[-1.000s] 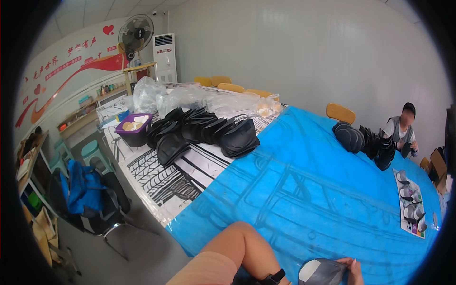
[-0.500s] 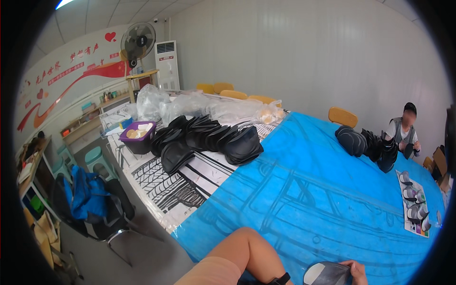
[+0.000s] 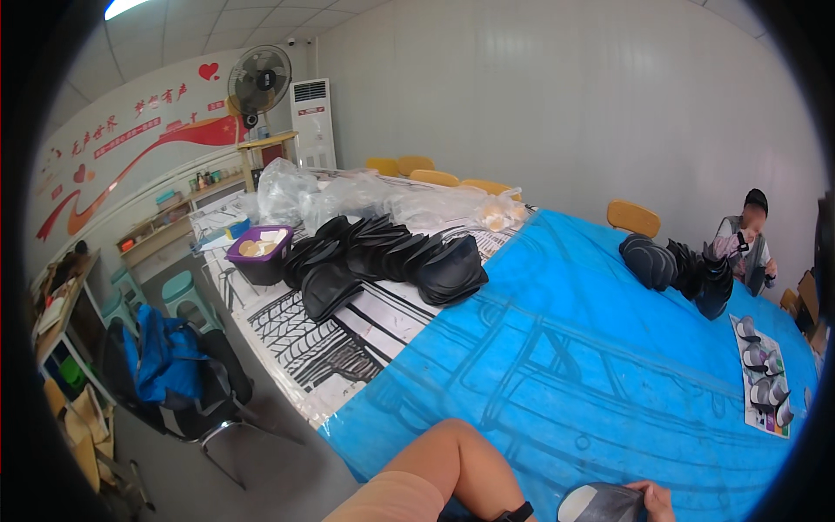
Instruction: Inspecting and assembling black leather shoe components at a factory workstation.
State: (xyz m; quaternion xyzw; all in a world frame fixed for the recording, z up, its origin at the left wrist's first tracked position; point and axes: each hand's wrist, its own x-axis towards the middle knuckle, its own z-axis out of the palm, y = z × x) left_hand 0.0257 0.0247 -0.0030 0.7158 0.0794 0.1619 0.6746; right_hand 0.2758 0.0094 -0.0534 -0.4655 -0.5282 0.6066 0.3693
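At the lower edge, my right hand (image 3: pixel 659 502) grips the right end of a curved dark grey piece (image 3: pixel 616 503) with a pale panel on its left side. The fingers lie over its upper rim; its lower part is cut off by the frame. My left forearm (image 3: pixel 489 478) bends over the near table edge, a black band (image 3: pixel 519 513) at the wrist. Past the band, the left hand is out of sight. Farther off, overlapping stacks of curved black pieces (image 3: pixel 452 270) lie on the table.
The table has a blue plastic cover (image 3: pixel 522 391). A purple basket (image 3: pixel 257 263) and clear plastic bags (image 3: pixel 348 198) are at the far left. At right, a person (image 3: pixel 746 239) works by dark stacks (image 3: pixel 678 268) and a board with grey pieces (image 3: pixel 765 391). A chair (image 3: pixel 187 409) stands left.
The view has shifted slightly, so the scene sits a little lower and to the right. My right hand keeps its hold on the grey piece. The person opposite has raised a hand.
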